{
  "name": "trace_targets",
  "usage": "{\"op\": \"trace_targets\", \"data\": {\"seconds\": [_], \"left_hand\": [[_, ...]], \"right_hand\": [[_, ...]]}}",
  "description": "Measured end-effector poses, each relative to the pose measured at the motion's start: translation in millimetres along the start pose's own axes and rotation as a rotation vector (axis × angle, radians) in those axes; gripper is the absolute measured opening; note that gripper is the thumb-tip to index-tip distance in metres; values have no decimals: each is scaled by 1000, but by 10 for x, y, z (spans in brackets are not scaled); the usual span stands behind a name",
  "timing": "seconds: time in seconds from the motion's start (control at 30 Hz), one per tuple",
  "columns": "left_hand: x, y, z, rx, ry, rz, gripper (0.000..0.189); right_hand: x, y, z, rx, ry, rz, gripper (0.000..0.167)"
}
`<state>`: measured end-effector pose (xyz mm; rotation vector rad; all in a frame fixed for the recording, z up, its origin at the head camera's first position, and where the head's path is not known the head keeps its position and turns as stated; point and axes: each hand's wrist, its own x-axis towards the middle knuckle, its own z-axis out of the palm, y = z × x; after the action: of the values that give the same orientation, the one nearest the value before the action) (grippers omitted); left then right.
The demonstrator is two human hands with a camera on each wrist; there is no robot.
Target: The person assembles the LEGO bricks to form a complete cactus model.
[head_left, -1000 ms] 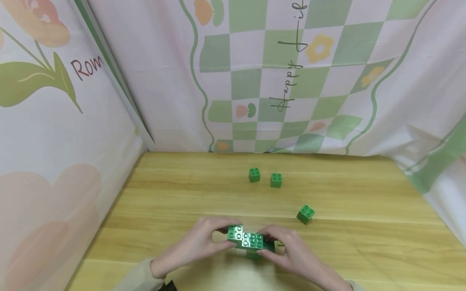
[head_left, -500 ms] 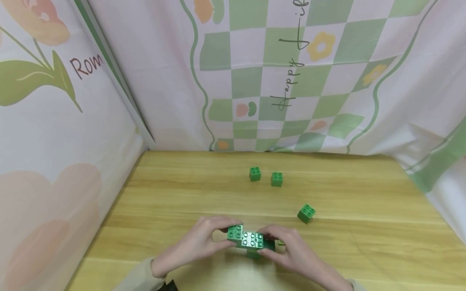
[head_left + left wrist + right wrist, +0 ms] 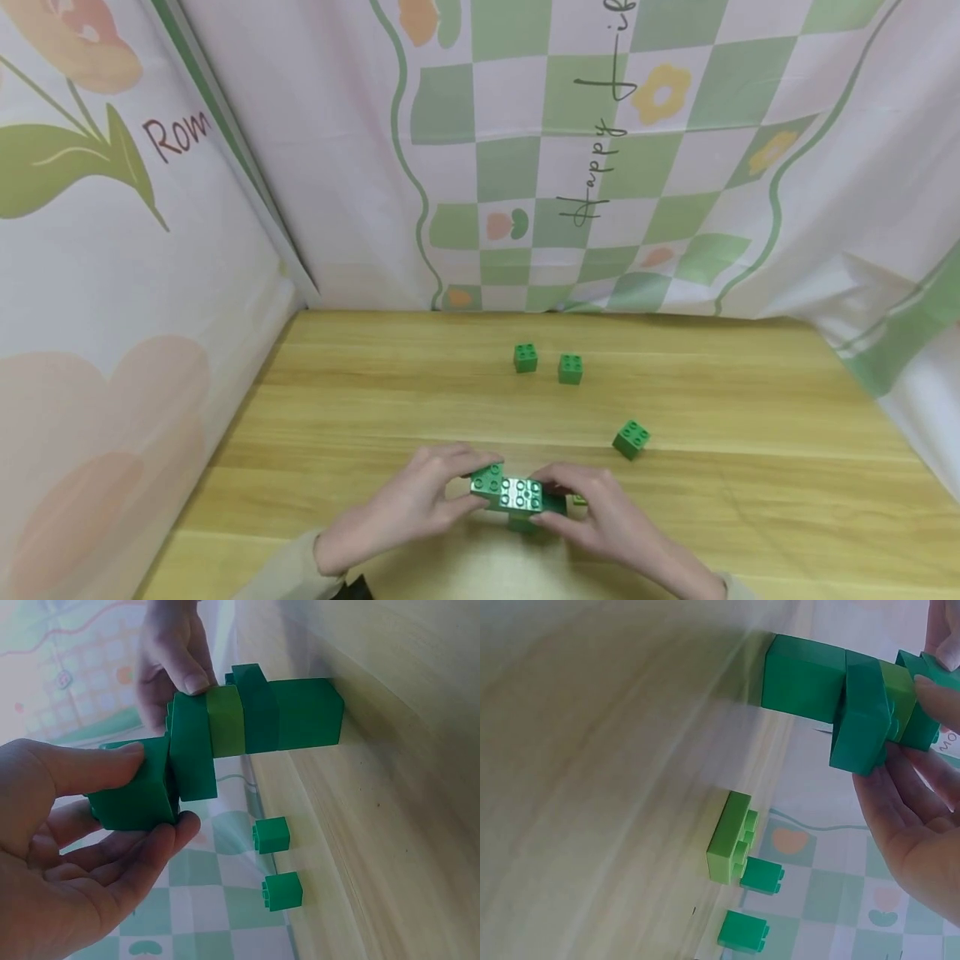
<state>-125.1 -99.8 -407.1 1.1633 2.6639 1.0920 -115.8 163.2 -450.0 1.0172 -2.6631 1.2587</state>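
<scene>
A stack of green toy building blocks [image 3: 522,495] stands upright near the table's front. In the left wrist view its layers are a tall green block [image 3: 311,712] at the base, a flat green brick [image 3: 259,709], a light green brick [image 3: 227,720] and another flat green brick [image 3: 193,746]. My left hand [image 3: 416,504] pinches a square green block [image 3: 135,796] between thumb and fingers at the stack's top left end. That block sits slightly askew, with a narrow dark gap showing below it. My right hand [image 3: 603,512] grips the stack's upper layers from the right.
Two square green blocks, a left one [image 3: 525,358] and a right one [image 3: 570,369], stand farther back on the wooden table [image 3: 375,383]. Another green block [image 3: 632,439] lies to the right. A light green brick [image 3: 729,838] sits beyond my right hand. Patterned curtains [image 3: 510,167] border the table.
My left hand has shifted slightly right and turned the square green block a little on the stack's end. My right hand and the stack have hardly moved.
</scene>
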Motion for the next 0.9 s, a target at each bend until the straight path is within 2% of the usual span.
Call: {"op": "trace_targets", "data": {"seconds": [0.23, 0.43, 0.57, 0.7, 0.9], "left_hand": [[-1, -23, 6, -25, 15, 8, 47], [-8, -59, 21, -62, 13, -36, 46], [-24, -65, 39, -57, 16, -61, 47], [-42, -66, 50, -57, 26, -70, 48], [-65, -85, 51, -84, 19, -99, 52]], "right_hand": [[11, -17, -2, -25, -6, -3, 28], [6, -54, -18, -67, -19, -18, 35], [-5, -67, -9, -70, 0, -62, 42], [-1, -72, 4, -58, 17, -101, 37], [4, -64, 8, -54, 26, -72, 36]]}}
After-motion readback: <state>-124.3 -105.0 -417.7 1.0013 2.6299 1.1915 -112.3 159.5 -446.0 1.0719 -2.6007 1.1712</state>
